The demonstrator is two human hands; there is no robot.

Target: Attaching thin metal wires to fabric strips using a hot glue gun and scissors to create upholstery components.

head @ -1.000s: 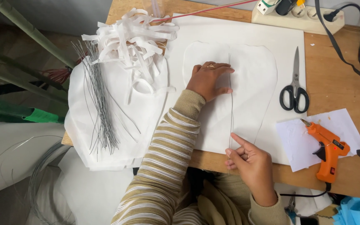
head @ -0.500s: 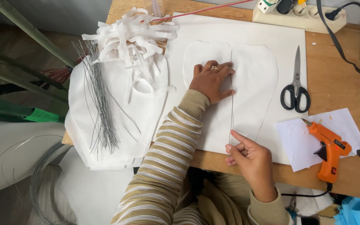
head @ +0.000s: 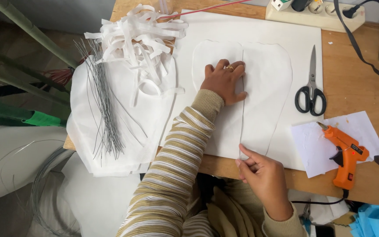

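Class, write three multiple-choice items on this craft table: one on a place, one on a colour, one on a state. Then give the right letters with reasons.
1. Where do the black-handled scissors lie?
A. right of the white petal-shaped cutout
B. on the bundle of thin grey wires
C. under the white power strip

2. What colour is the glue gun?
A. blue
B. orange
C. green

3. How is the left hand?
A. lifted in the air
B. gripping the scissors
C. pressed flat on the cutout

Key: 1 A, they lie on the large white sheet beside it; 2 B, its body is orange; 3 C, palm down, while the right hand pinches the thin wire along the middle of the cutout.
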